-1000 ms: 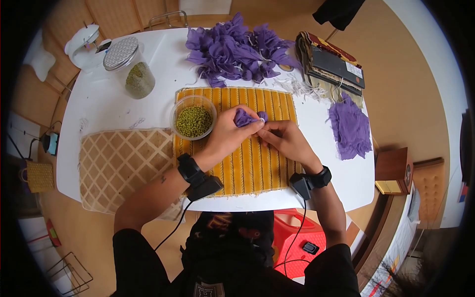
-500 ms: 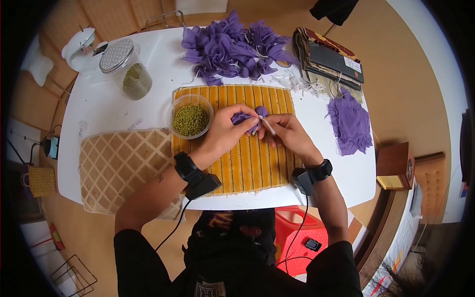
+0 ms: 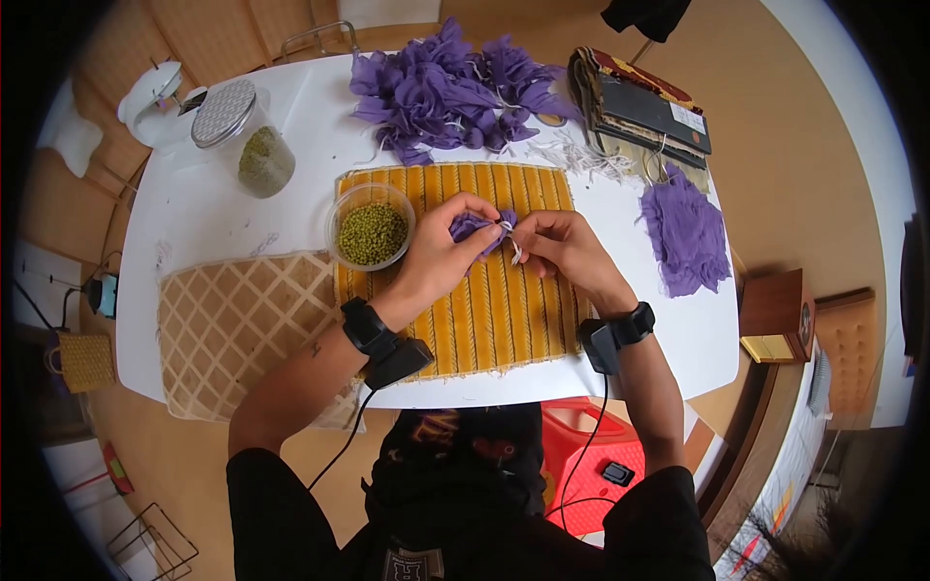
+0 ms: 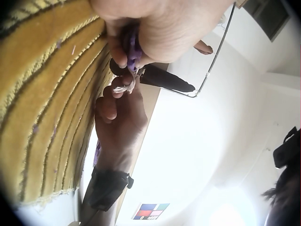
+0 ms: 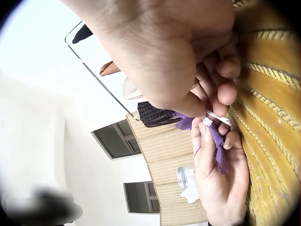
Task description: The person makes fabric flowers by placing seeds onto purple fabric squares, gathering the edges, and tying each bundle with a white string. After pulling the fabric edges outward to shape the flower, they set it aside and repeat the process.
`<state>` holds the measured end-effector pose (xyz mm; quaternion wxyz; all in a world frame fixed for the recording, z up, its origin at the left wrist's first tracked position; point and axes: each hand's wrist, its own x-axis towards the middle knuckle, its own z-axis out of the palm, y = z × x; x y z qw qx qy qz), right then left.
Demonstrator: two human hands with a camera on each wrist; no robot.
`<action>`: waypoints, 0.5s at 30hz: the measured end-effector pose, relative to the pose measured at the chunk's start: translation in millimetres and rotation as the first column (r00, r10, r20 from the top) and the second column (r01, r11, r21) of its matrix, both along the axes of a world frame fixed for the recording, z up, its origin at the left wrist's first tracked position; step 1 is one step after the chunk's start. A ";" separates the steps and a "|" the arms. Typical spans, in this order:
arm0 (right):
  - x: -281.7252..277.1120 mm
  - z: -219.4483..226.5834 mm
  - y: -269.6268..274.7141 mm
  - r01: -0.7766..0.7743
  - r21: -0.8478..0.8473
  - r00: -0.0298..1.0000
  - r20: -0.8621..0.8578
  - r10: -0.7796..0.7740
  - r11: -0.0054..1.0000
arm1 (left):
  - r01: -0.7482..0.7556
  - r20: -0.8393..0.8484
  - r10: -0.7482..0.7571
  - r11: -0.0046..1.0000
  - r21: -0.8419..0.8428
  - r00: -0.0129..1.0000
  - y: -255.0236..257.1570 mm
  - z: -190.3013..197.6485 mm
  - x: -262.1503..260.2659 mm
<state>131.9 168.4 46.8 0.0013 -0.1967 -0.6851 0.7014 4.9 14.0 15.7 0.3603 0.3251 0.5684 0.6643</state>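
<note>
My left hand (image 3: 441,254) pinches a gathered piece of purple cloth (image 3: 467,228) above the yellow striped mat (image 3: 436,334). White string (image 3: 515,254) is wound at the neck of the cloth, beside a small rounded purple bulge (image 3: 508,217). Between thumb and fingertips, my right hand (image 3: 570,259) pinches the string just right of the left fingertips. In the left wrist view, looped string (image 4: 123,88) shows at the right fingers. The cloth's loose tail (image 5: 220,155) lies across the left palm in the right wrist view.
A clear tub (image 3: 330,232) of green beans (image 3: 372,234) stands left of my left hand. Behind lie a purple cloth pile (image 3: 426,92) and loose white strings (image 3: 586,163). A lidded jar (image 3: 263,163) is back left; flat purple cloth (image 3: 683,232) and a stacked bundle (image 3: 644,111) sit right.
My right hand has moved slightly right, away from the left fingertips. A string end that pointed out to the lower right now hangs down between the hands. The left hand keeps its hold.
</note>
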 end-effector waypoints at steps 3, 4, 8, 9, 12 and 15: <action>0.4 2.7 0.2 -0.004 0.009 1.000 0.012 0.003 1.000 | 0.018 -0.021 -0.018 1.000 -0.004 1.000 -0.4 3.8 1.2; -0.2 2.3 -0.3 -0.002 0.007 1.000 0.012 0.002 1.000 | 0.035 -0.032 -0.035 0.999 -0.002 0.999 -0.8 4.9 1.7; -1.1 0.1 -1.5 0.038 0.119 0.999 -0.019 -0.036 0.992 | 0.072 -0.071 -0.081 0.991 -0.112 0.994 -3.0 8.4 3.8; -1.2 -0.1 -1.2 0.010 0.155 1.000 -0.025 -0.006 0.988 | 0.063 -0.093 -0.073 0.992 -0.112 0.993 -2.7 7.6 4.0; -1.0 2.2 -4.1 -0.014 0.192 0.999 -0.044 0.023 0.981 | 0.061 -0.108 -0.074 0.991 -0.117 0.991 -2.9 7.8 4.3; -2.9 -2.6 -3.5 -0.045 0.284 0.993 -0.089 0.073 0.958 | 0.024 -0.122 -0.044 0.986 -0.163 0.992 -2.8 7.0 5.2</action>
